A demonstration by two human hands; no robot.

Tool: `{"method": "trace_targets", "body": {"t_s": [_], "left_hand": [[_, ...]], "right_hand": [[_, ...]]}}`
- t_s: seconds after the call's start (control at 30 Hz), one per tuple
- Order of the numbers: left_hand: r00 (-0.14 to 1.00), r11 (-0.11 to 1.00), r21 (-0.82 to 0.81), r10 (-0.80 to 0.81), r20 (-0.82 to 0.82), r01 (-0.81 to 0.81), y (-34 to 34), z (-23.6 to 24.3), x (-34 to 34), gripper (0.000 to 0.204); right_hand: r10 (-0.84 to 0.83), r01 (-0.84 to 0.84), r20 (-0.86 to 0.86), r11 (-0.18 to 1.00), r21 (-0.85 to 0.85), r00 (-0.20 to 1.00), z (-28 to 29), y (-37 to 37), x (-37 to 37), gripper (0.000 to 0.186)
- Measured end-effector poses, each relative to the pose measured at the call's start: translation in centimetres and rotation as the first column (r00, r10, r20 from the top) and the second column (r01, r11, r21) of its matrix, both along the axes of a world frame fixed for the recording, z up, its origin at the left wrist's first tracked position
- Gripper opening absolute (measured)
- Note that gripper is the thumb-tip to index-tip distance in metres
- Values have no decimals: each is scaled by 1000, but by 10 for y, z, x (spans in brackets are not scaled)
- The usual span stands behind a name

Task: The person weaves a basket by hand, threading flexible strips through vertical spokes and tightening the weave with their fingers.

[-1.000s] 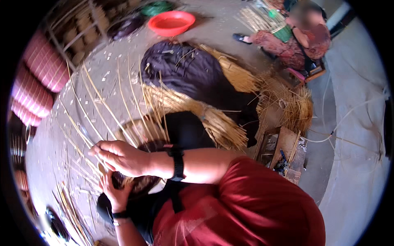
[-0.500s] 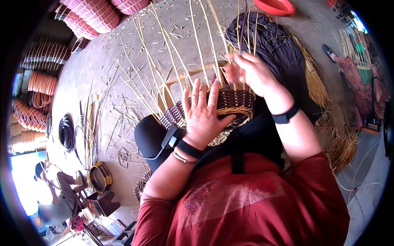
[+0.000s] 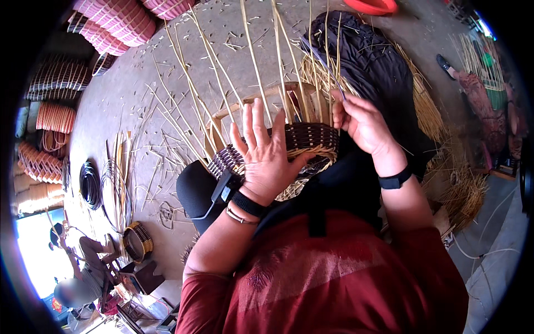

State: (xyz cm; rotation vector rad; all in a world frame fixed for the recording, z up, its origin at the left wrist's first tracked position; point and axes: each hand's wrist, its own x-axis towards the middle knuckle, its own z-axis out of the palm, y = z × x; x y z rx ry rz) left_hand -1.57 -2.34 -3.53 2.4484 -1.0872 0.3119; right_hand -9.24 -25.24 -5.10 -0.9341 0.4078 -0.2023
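Note:
A partly woven basket with dark brown sides and pale rims lies tilted on my lap. Long pale stakes rise from it, fanning away from me. My left hand rests flat against the basket's side, fingers spread among the stake bases and thumb toward the pale lower rim. Just right of the basket, my right hand is closed in a pinch on a dark weaving strand, which slants up and left past the right-hand stakes. A wooden piece shows behind the stakes.
Dark cloth covers straw bundles at the right. Coiled dark strands, loose strips and a small basket ring lie left. Stacked pink baskets and a red basin stand beyond. Other people sit at both sides.
My right hand has moved right and down, away from the stakes, and the dark strand now slants left instead of standing upright. My left hand stays on the basket, which shifted slightly left in view.

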Motion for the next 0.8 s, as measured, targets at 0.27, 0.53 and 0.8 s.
{"method": "trace_targets", "body": {"t_s": [0.27,0.53,0.8], "left_hand": [[985,963,208,-161,-68,172,-39,-4,8,111],[986,971,174,-159,-50,166,-36,4,4,110],[933,838,501,-328,145,217,-88,-11,-10,74]], "right_hand": [[-10,-254,-313,559,-789,950,4,-12,129,33],[-344,345,-31,939,1,938,-27,-29,1,49],[-195,161,-125,957,-241,973,-35,-43,60,38]]}}
